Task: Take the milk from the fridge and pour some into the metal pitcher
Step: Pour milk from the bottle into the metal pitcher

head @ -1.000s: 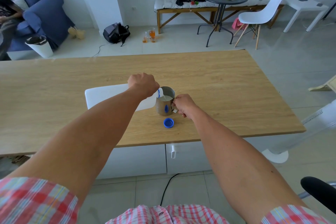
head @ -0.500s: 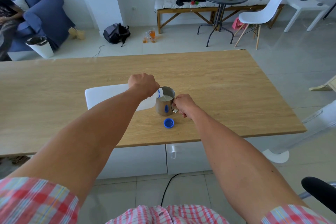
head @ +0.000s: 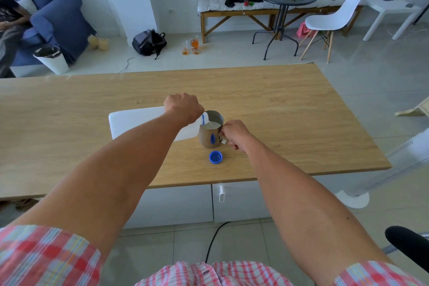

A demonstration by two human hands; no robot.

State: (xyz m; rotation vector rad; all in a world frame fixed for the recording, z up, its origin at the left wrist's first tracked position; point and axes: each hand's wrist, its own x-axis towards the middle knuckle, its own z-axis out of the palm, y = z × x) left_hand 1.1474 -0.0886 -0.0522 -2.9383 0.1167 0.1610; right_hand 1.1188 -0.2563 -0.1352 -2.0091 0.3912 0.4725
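A white plastic milk jug [head: 134, 123] lies tipped almost flat above the wooden table [head: 290, 109], its blue-ringed spout over the rim of the metal pitcher [head: 210, 133]. My left hand [head: 183, 107] grips the jug near its neck. White milk shows inside the pitcher. My right hand [head: 233, 133] holds the pitcher's handle on its right side and the pitcher stands upright on the table. The jug's blue cap [head: 216, 157] lies loose on the table just in front of the pitcher.
White drawers [head: 234, 202] sit under the table's near edge, with a black cable on the floor. A white fan base [head: 352, 199] stands right of the table. Beyond are a white chair [head: 329, 21], a round black table, a bench, a backpack and a blue sofa.
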